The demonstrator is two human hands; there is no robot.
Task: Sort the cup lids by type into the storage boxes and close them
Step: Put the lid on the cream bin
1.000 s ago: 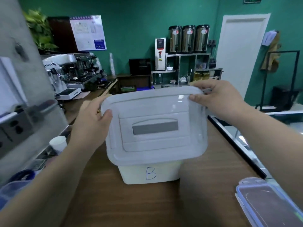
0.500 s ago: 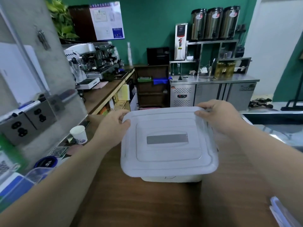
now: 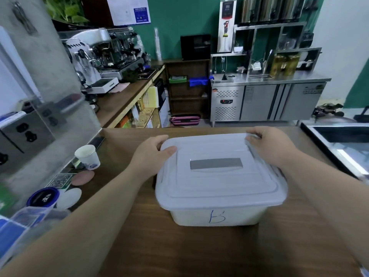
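Note:
A white storage box (image 3: 215, 217) marked with a blue "B" stands on the wooden counter (image 3: 179, 246). A translucent grey box lid (image 3: 217, 182) with a grey handle strip lies flat over its top. My left hand (image 3: 151, 154) grips the lid's far left corner, thumb on top. My right hand (image 3: 269, 146) holds the far right corner the same way. What is inside the box is hidden by the lid.
A white paper cup (image 3: 87, 156) stands left of the box, with a pink disc (image 3: 82, 177), a white disc (image 3: 68, 197) and a blue round lid (image 3: 43, 197) nearer me. A clear container (image 3: 22, 230) sits at the left edge. A glass display case (image 3: 339, 144) borders the right.
Both hands have lowered the lid from a raised, tilted position down onto box B. The view has dipped toward the counter.

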